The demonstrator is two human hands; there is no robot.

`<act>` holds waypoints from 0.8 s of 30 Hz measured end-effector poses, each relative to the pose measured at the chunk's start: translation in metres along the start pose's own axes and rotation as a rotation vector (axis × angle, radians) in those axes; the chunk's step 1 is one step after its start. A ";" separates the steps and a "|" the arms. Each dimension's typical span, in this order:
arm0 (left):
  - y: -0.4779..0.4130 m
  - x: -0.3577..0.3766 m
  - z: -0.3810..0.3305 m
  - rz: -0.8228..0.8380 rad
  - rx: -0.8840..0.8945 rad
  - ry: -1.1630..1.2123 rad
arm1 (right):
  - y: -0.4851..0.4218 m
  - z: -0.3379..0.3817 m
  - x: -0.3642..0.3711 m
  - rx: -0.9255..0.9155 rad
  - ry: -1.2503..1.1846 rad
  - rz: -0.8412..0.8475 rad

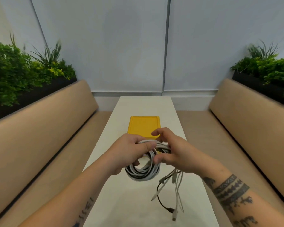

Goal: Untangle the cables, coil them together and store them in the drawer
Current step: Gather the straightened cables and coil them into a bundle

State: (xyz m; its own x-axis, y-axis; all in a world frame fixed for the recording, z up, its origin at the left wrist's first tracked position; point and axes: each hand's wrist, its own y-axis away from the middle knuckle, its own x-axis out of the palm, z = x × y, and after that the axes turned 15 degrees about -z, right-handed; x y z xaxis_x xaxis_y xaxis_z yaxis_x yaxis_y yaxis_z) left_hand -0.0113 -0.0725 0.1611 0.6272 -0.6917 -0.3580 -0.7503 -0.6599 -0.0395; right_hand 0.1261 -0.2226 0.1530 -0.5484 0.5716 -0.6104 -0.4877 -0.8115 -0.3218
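A coil of white, grey and black cables hangs above the table, held by both hands. My left hand grips the top of the coil, thumb across the strands. My right hand pinches the cables beside it between thumb and lower fingers, with the index finger raised. Several loose cable ends with plugs dangle below my right hand toward the table. Just behind the hands stands a yellow drawer box; its front is hidden by the hands.
The long white table runs away from me between two tan padded benches. Planters with green plants sit behind both backrests. A pale wall closes the far end.
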 end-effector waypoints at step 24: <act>0.011 0.059 0.006 -0.459 -0.129 0.624 | 0.015 0.009 0.086 0.555 -0.937 -0.842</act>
State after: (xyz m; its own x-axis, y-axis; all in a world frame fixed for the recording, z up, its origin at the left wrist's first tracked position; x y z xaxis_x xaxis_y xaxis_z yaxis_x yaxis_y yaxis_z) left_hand 0.0160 -0.1191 0.1342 0.8989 -0.3531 0.2593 -0.3812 -0.9221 0.0658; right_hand 0.0648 -0.1846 0.1019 -0.0957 0.9088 0.4060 -0.9811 -0.1551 0.1159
